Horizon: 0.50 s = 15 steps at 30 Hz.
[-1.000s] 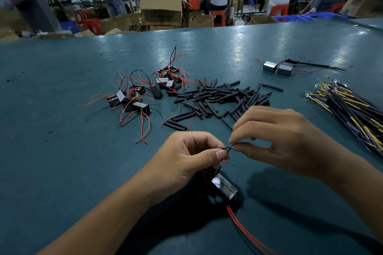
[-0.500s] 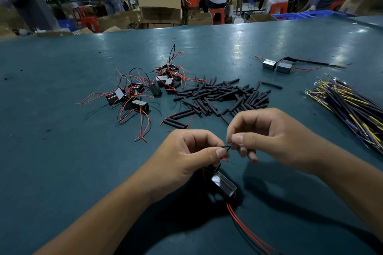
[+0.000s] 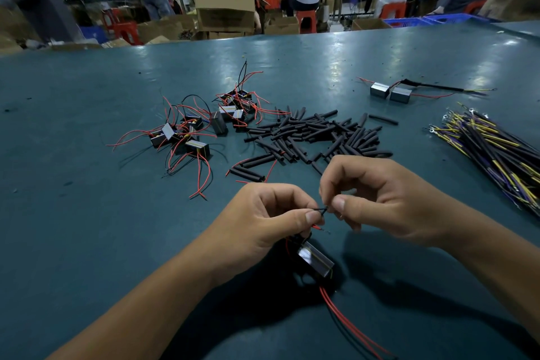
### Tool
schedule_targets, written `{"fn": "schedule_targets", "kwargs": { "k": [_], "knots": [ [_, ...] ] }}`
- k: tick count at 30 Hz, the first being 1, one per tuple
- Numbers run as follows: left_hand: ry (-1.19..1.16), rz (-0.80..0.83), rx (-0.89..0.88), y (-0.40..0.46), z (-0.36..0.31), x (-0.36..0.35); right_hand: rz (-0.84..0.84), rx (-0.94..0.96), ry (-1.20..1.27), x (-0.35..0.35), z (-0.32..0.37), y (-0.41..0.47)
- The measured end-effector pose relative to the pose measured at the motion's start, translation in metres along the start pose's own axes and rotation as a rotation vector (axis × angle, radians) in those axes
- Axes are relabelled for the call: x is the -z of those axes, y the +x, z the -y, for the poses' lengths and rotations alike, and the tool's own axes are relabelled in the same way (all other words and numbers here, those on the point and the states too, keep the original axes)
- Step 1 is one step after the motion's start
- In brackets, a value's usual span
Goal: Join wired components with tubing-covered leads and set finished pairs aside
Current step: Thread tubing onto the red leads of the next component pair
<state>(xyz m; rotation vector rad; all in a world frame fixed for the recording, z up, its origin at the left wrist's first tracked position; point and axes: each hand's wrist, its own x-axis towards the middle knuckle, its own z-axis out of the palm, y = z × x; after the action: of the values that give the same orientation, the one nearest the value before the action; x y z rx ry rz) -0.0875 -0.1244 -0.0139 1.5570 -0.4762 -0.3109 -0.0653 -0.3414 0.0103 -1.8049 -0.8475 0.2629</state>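
Left hand (image 3: 263,222) curled, thumb and forefinger pinching a thin black lead wire (image 3: 320,210) just above the table; right hand (image 3: 377,199) curled likewise, thumb and forefinger pinching the other end of the same wire, so the 2 hands nearly meet fingertip to fingertip. A short red lead with bare tip (image 3: 320,228) sticks out just below the left thumb. Directly under the left hand lies a small black box-shaped component with a shiny top face (image 3: 315,260), resting on the dull teal tabletop (image 3: 87,228); 2 long red wires (image 3: 350,327) run from it toward the near edge. The left palm hides how the pinched wire joins the component. Beyond the hands, mid-table, a loose heap of short black tubing pieces (image 3: 315,134); a few strays lie nearest the left knuckles. Left of the heap, a scatter of unjoined black components with red and black leads (image 3: 198,128), tangled together. Far right, a fanned bundle of black-sleeved yellow and purple wires with ring terminals (image 3: 496,152), running off frame. Behind it, well apart from the rest, 1 joined pair of components with a black-sleeved lead (image 3: 391,92), side by side and touching. Past the far table edge: cardboard boxes (image 3: 225,9), red stools (image 3: 306,19), blue crates (image 3: 438,20), several seated people at benches.
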Motion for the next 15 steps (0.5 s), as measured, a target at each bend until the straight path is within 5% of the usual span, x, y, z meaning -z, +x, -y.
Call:
{"fn": "schedule_targets", "kwargs": {
  "k": [15],
  "knots": [
    [-0.019,-0.053,-0.053,0.0033,0.001,-0.0026,-0.233,-0.028,-0.125,0.0023,0.0018,0.0015]
  ]
}}
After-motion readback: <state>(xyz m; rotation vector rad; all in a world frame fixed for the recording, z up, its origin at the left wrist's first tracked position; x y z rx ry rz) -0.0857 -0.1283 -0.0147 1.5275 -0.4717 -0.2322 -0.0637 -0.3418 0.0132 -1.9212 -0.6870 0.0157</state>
